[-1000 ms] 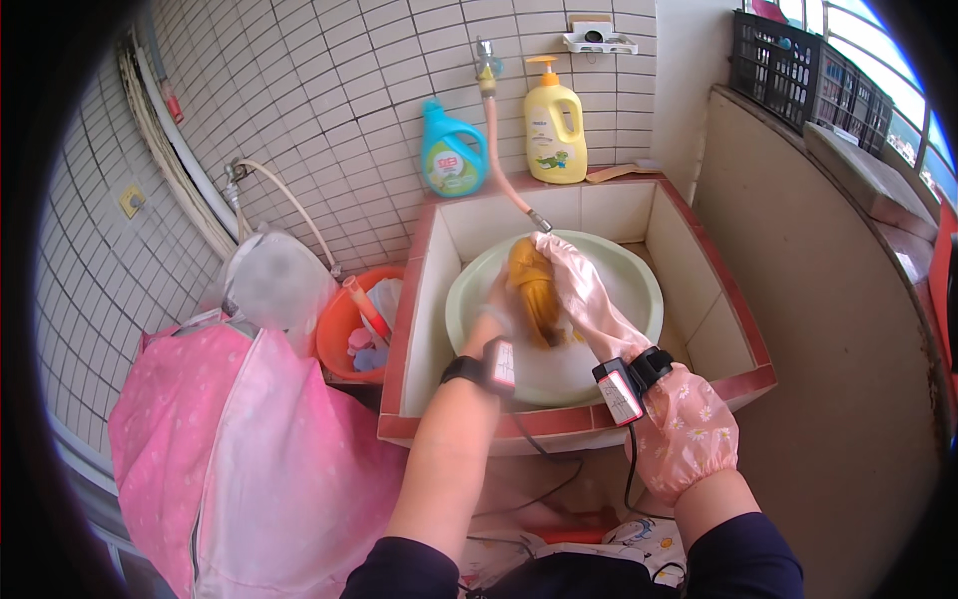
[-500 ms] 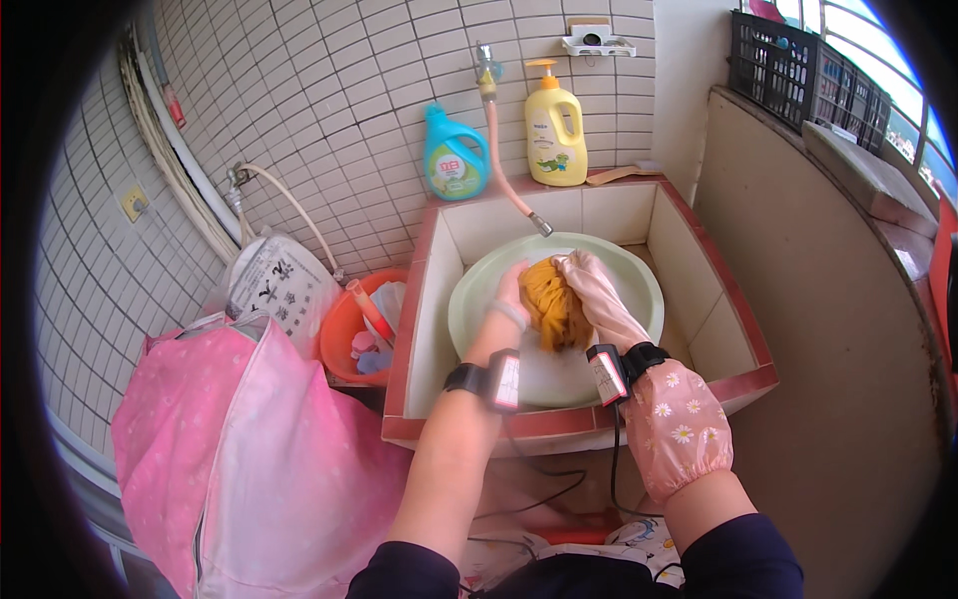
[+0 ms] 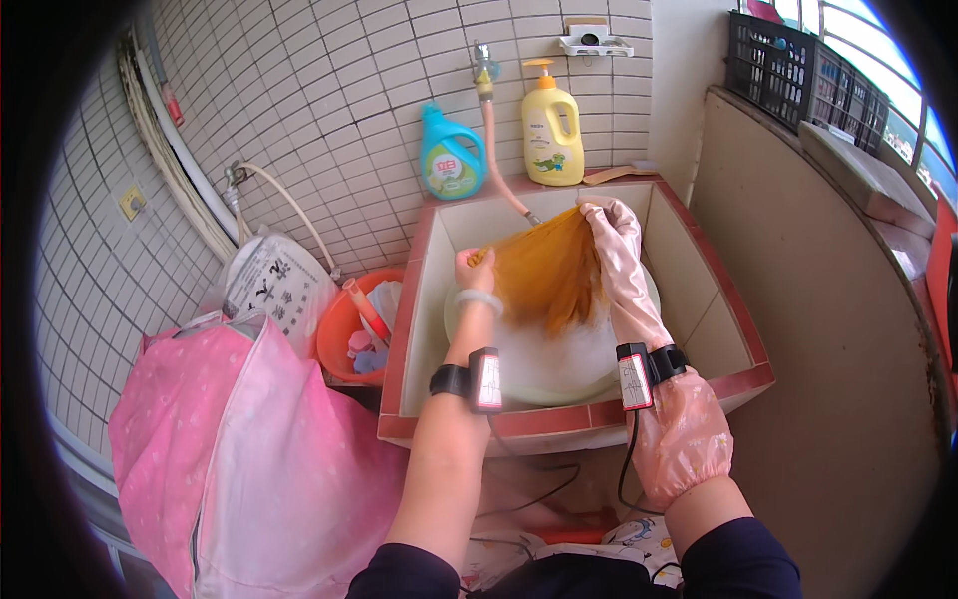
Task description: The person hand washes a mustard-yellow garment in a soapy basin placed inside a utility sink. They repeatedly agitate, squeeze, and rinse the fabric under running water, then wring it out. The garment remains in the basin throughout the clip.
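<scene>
A mustard-yellow wet cloth (image 3: 546, 262) is held spread in the air above a pale green basin (image 3: 479, 369) of sudsy water inside a tiled sink (image 3: 699, 304) with red edging. My left hand (image 3: 474, 268), bare with a band at the wrist, is closed on the cloth's left side. My right hand (image 3: 611, 220), in a pink satiny glove with a flowered sleeve, grips the cloth's upper right corner. A pink hose (image 3: 494, 160) hangs from the wall tap, its end just behind the cloth. Both wrists wear black straps with small devices and cables.
Teal (image 3: 451, 155) and yellow (image 3: 552, 130) bottles stand on the sink's back rim. An orange bucket (image 3: 334, 339) of items, a white sack (image 3: 269, 285) and a large pink covered bundle (image 3: 190, 419) sit at left. A black crate (image 3: 778, 80) rests on the right-hand ledge.
The cloth was bunched in the basin; now both hands have lifted it and pulled it open wide, my left hand moving left and up, my right hand upward.
</scene>
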`<act>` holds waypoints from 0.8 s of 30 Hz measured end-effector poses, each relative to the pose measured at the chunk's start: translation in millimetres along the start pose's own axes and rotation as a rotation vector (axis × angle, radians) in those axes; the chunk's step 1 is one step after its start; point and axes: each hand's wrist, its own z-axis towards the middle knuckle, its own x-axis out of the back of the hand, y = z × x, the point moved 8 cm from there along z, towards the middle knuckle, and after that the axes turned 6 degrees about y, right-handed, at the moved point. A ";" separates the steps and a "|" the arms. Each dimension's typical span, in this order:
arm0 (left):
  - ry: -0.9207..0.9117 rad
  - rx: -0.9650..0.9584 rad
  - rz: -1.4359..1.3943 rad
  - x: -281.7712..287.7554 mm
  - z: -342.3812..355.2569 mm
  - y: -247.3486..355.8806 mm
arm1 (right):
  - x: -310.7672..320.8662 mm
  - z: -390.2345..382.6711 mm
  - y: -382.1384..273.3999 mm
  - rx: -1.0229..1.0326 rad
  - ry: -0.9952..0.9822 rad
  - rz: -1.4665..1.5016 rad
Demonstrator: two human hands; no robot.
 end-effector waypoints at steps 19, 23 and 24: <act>0.235 0.032 -0.260 33.8 0.0 20.7 | -11.8 -48.2 88.0 -0.412 -0.629 -0.751; 0.183 0.064 -0.216 27.7 0.2 11.5 | 12.1 6.3 55.5 -0.194 -0.038 -0.229; 0.166 0.045 -0.177 25.5 -0.2 12.6 | 16.4 11.7 43.9 -0.100 0.055 -0.134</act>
